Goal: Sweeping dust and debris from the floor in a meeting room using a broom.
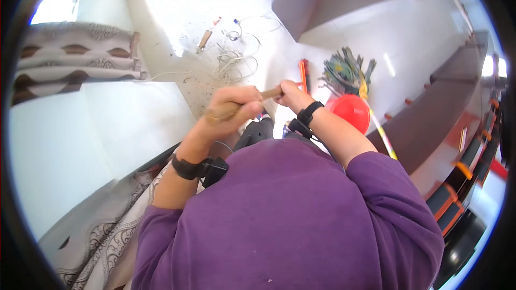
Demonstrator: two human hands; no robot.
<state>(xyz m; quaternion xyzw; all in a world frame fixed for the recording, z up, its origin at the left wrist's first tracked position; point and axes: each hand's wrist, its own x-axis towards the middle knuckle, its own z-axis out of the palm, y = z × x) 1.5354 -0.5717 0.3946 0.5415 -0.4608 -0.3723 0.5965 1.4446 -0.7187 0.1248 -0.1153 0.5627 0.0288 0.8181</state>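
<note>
My left hand point(236, 108) is closed around the upper end of a wooden broom handle point(271, 93). Farther along the same handle, my right hand point(293, 96) grips it too. Beyond the right hand, the red-orange broom head point(304, 76) with dark bristles is down at the pale floor, partly hidden by that hand. Small scraps of debris point(197, 98) lie scattered on the floor at the left, near my feet. Farther up the floor is a tangle of white cable point(234, 62). Both my wrists carry black straps with small devices.
A red plastic bucket point(351, 113) stands right of my legs, beside a mop with green strands point(342, 68). Dark brown furniture point(431, 117) runs along the right. A white ledge point(133, 108) and patterned curtains point(80, 56) are at left. A brown-handled brush-like tool point(204, 40) lies ahead.
</note>
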